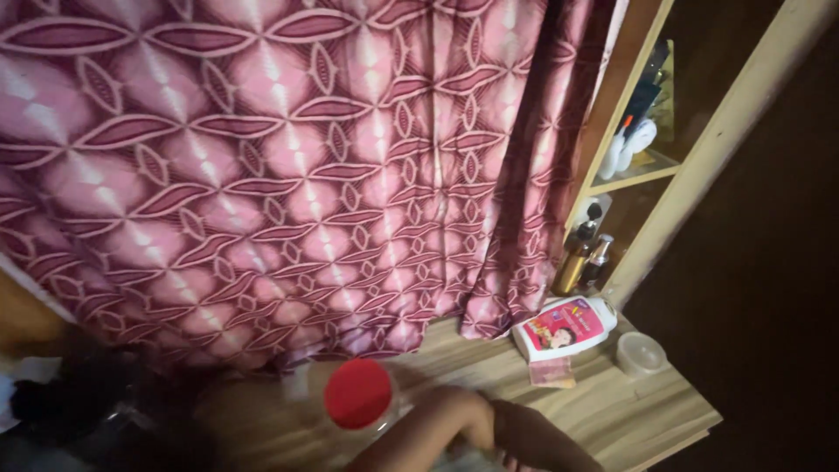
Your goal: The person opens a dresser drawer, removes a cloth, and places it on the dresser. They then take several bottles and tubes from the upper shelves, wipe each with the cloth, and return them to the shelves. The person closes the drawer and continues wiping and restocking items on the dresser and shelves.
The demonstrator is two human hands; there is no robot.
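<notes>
At the bottom edge, my left hand [459,418] reaches in over the wooden table [629,411], bent at the wrist. It is just right of a clear bottle with a red cap [358,393]. My right hand [542,441] lies against it in shadow, cut off by the frame edge. Something pale shows between the two hands, but the fingers are hidden, so I cannot tell what they hold.
A pink patterned curtain [288,175] hangs behind the table. A white and pink lotion bottle [564,328] lies on the table, with a folded pinkish paper [552,373] and a small round white tub [641,353] near it. Pump bottles [581,253] stand by a wooden shelf [634,179].
</notes>
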